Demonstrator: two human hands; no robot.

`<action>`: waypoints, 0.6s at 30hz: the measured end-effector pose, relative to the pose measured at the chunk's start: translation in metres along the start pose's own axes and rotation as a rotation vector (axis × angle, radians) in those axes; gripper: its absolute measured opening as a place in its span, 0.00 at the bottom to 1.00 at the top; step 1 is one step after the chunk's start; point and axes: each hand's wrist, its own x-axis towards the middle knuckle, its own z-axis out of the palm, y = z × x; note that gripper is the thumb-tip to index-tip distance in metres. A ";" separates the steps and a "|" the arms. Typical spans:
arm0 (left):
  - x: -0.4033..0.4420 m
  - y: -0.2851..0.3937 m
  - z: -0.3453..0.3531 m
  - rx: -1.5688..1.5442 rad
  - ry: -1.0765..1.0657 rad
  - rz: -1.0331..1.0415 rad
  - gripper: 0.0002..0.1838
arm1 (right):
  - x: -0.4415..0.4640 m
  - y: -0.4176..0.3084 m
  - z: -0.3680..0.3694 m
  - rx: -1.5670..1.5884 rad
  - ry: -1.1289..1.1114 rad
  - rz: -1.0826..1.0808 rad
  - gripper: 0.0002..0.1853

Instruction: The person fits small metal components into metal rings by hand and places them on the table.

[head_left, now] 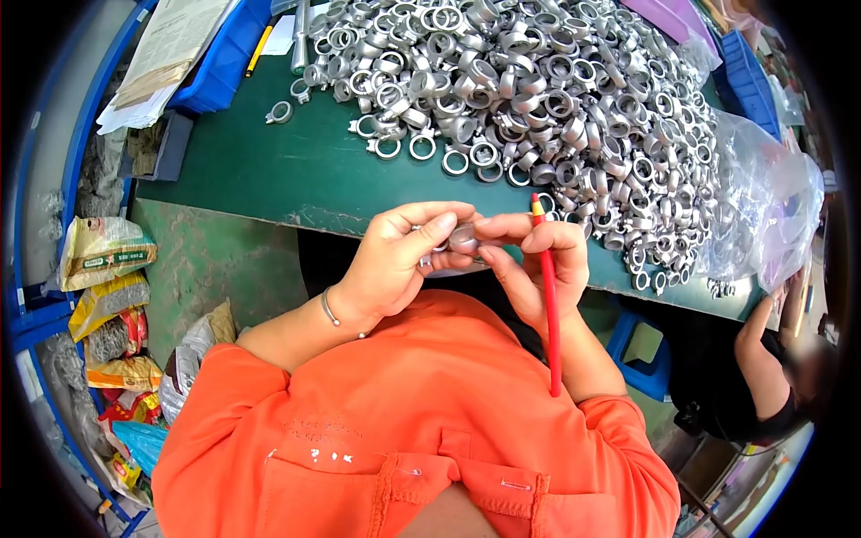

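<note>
In front of my chest, at the green table's near edge, my left hand (399, 255) is closed on a small grey metal ring (463, 238), held between thumb and fingers. Opposite it, my right hand (554, 260) has its fingertips at the ring's right side. A red pencil (550, 314) is tucked in the right hand, its pale sharpened end pointing up toward the table and its other end toward my sleeve. The fingers partly cover the ring. Beyond both hands lies a big heap of similar metal rings (502, 81), each with a small lug.
The green table (242, 170) bears a lone ring (280, 112), a yellow pen (259, 51) and a blue bin (211, 85). Clear plastic bags (762, 197) lie at right, near another person's arm (758, 359). A blue stool (639, 354) and bagged goods (108, 255) stand below.
</note>
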 end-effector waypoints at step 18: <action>0.002 0.013 -0.009 -0.182 0.078 -0.012 0.07 | 0.030 0.010 0.000 0.311 0.111 0.403 0.15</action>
